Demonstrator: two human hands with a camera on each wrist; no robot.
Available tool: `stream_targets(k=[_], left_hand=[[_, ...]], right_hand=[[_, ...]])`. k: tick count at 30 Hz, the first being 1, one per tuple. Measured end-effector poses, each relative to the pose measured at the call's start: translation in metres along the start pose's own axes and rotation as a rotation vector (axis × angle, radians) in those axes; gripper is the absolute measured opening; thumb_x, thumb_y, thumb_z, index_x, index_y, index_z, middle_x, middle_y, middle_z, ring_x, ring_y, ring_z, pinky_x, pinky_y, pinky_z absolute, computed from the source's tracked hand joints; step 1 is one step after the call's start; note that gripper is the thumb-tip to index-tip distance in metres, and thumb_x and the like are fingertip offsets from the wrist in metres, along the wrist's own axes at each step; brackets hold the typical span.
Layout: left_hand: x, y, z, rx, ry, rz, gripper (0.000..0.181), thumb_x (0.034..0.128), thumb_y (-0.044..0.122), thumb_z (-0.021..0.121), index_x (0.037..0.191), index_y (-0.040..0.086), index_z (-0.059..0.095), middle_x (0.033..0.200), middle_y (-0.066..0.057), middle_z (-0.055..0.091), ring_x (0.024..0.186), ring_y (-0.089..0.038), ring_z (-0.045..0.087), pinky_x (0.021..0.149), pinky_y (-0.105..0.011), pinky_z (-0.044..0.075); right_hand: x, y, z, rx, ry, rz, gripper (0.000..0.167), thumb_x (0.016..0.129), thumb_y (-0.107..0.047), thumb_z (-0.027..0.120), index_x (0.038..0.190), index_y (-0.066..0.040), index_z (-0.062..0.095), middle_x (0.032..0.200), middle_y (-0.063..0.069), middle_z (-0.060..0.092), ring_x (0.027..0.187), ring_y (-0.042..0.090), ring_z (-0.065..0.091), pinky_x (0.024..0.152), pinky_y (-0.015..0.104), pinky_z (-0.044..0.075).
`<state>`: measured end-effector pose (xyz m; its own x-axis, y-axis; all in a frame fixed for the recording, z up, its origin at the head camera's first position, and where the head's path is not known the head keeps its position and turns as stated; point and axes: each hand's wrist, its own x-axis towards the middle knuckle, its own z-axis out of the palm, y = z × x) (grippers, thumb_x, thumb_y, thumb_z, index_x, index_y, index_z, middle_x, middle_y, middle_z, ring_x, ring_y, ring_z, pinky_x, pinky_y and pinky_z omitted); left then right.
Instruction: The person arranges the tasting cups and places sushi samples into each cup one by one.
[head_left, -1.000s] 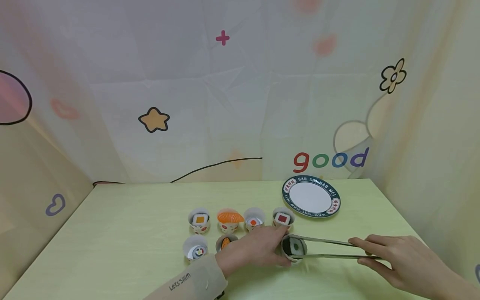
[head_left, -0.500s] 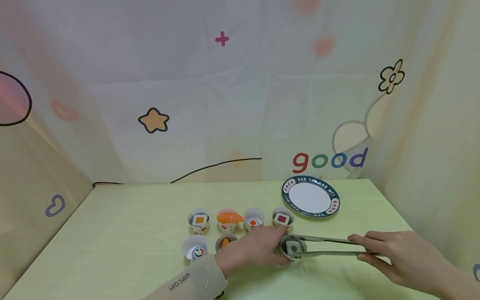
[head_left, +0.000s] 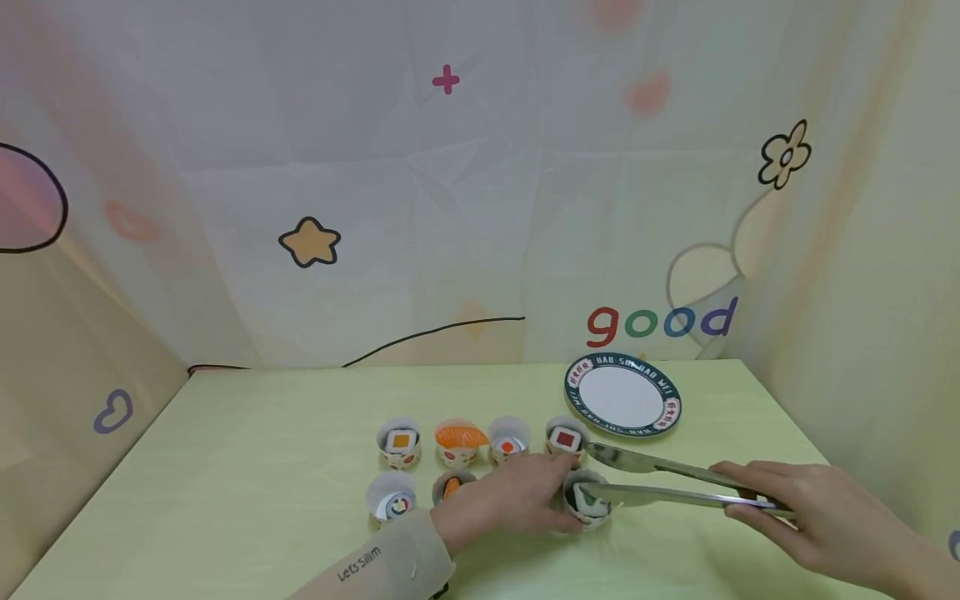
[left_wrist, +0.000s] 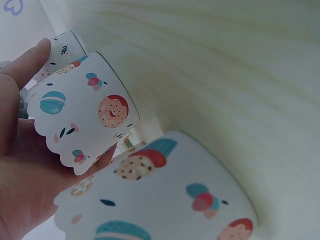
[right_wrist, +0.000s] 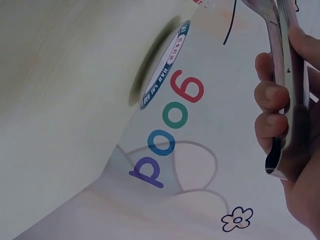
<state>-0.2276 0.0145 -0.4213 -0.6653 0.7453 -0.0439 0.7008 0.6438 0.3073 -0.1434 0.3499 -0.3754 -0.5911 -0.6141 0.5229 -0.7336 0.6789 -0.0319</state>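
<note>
My left hand (head_left: 521,496) reaches over the front row of paper cups and holds the right-end paper cup (head_left: 588,521) between thumb and fingers. A sushi piece (head_left: 588,505) with dark wrapping and a green centre lies tilted inside it. My right hand (head_left: 832,517) grips metal tongs (head_left: 697,500) with their arms spread. The lower tip is at the sushi piece, while the upper tip is outside the cup, beside the cup behind. In the left wrist view, a patterned cup (left_wrist: 85,110) partly hides the left hand (left_wrist: 25,175). The right wrist view shows fingers wrapped around the tongs (right_wrist: 290,95).
Behind stand cups with a yellow-centred roll (head_left: 401,442), orange salmon sushi (head_left: 459,435), a red-dotted piece (head_left: 507,447) and a red-centred roll (head_left: 565,438). Two more cups (head_left: 390,483) (head_left: 442,479) show in front. A green-rimmed plate (head_left: 622,396) lies at the back right.
The tongs have spread and their upper tip has moved up, out of the cup. The sushi piece now lies more tilted. My right hand has shifted slightly right; the left stays put.
</note>
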Motion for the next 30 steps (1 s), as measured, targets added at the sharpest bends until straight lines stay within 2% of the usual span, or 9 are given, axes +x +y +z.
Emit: stream_targets(k=[7,14,17,21,23,28,30], left_hand=[[-0.004,-0.001,0.000,0.003,0.011,0.015,0.075,0.0902,0.052,0.076,0.147,0.011,0.049,0.136,0.000,0.063,0.112,-0.010,0.062,0.095,-0.028,0.049],[-0.010,-0.001,-0.007,-0.035,0.006,0.033,0.073,0.0933,0.052,0.073,0.149,0.012,0.048,0.143,-0.001,0.057,0.119,-0.012,0.058,0.099,-0.030,0.048],[-0.011,-0.002,-0.008,-0.063,0.001,0.025,0.073,0.0935,0.053,0.072,0.150,0.013,0.047,0.144,0.000,0.055,0.114,-0.009,0.058,0.098,-0.028,0.048],[-0.015,-0.003,-0.011,-0.124,-0.004,0.015,0.074,0.0933,0.053,0.072,0.151,0.014,0.047,0.139,0.002,0.056,0.094,-0.005,0.056,0.087,-0.023,0.049],[-0.018,-0.004,-0.013,-0.158,-0.005,0.009,0.074,0.0931,0.054,0.071,0.151,0.016,0.046,0.139,0.004,0.055,0.093,-0.004,0.055,0.086,-0.023,0.049],[-0.026,-0.007,-0.016,-0.217,0.009,-0.008,0.074,0.0932,0.058,0.069,0.153,0.021,0.045,0.146,0.007,0.051,0.113,-0.002,0.053,0.099,-0.026,0.047],[-0.028,-0.008,-0.018,-0.227,0.017,-0.011,0.073,0.0937,0.057,0.068,0.153,0.022,0.045,0.146,0.007,0.051,0.116,-0.002,0.053,0.100,-0.026,0.046]], right_hand=[[-0.003,0.003,0.001,-0.006,-0.012,0.096,0.049,0.073,-0.009,0.091,0.118,-0.014,0.073,0.095,-0.024,0.062,0.068,-0.009,0.046,0.057,0.010,0.036],[-0.007,0.009,0.005,-0.001,-0.029,0.157,0.042,0.078,-0.011,0.088,0.118,-0.011,0.073,0.094,-0.021,0.064,0.069,-0.008,0.045,0.058,0.011,0.034],[-0.009,0.012,0.008,0.000,-0.046,0.199,0.038,0.082,-0.012,0.086,0.117,-0.008,0.072,0.095,-0.018,0.066,0.070,-0.007,0.046,0.059,0.012,0.034],[-0.013,0.019,0.010,0.027,-0.046,0.227,0.033,0.085,-0.009,0.083,0.116,-0.010,0.071,0.091,-0.019,0.063,0.070,-0.004,0.047,0.059,0.013,0.033],[-0.015,0.023,0.012,0.039,-0.040,0.234,0.031,0.086,-0.007,0.082,0.113,-0.013,0.070,0.087,-0.021,0.060,0.070,-0.004,0.046,0.058,0.014,0.033],[-0.022,0.032,0.016,0.014,-0.016,0.267,0.030,0.084,-0.004,0.082,0.106,-0.019,0.069,0.080,-0.025,0.053,0.063,-0.005,0.041,0.055,0.015,0.031],[-0.025,0.035,0.017,0.001,-0.003,0.284,0.028,0.085,-0.005,0.082,0.104,-0.020,0.068,0.078,-0.025,0.052,0.062,-0.005,0.039,0.054,0.015,0.030]])
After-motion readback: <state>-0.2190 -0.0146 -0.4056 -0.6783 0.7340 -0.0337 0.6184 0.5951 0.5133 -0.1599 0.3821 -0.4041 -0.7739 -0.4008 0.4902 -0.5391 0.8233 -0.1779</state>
